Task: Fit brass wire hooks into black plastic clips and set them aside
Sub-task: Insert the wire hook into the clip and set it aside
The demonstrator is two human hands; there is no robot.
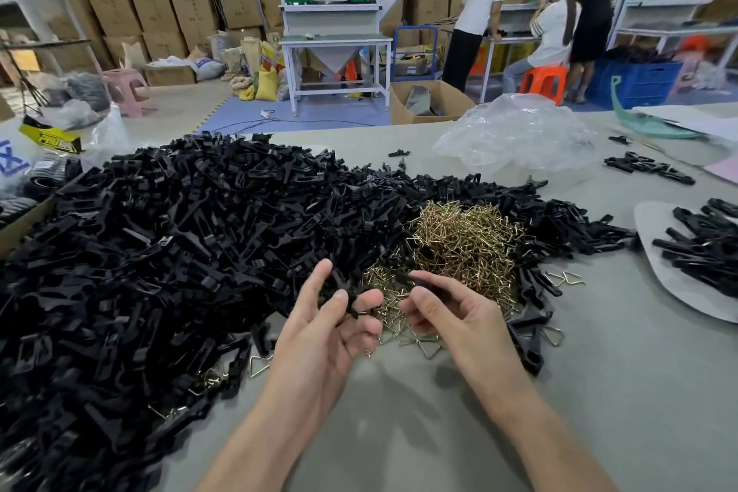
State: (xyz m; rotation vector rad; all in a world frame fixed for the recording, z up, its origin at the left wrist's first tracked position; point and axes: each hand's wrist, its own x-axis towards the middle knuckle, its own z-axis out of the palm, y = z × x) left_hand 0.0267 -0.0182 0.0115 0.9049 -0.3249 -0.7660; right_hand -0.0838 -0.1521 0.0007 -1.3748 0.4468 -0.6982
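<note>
Now both hands hover low in the middle of the frame, over the near edge of the brass wire hooks [459, 248], which lie in a tangled golden pile on the grey table [599, 391]. The left hand [327, 328] is turned palm up with its fingers curled inward, pinching a black plastic clip [345, 292] at the fingertips. The right hand [451, 312], just beside it, has its fingers bent too, and its thumb presses a second black clip [429, 286] against them. The two hands are close but not touching. Whether either clip already carries a hook I cannot tell.

A huge heap of loose black clips [179, 252] fills the left and centre of the table and wraps round the back of the hook pile. A few single triangular hooks [427, 347] lie scattered on the bare table just below the hands.

At the right edge, a pale grey board [671, 280] carries a smaller stack of clips [711, 248], well apart from the main heap. Crumpled clear plastic sheeting [515, 136] sits on the table's far side, upper right of centre.

Beyond the table, in the upper part of the frame, an open cardboard box [431, 100] stands on the floor, and three people gather at a workbench by an orange stool [543, 80].
</note>
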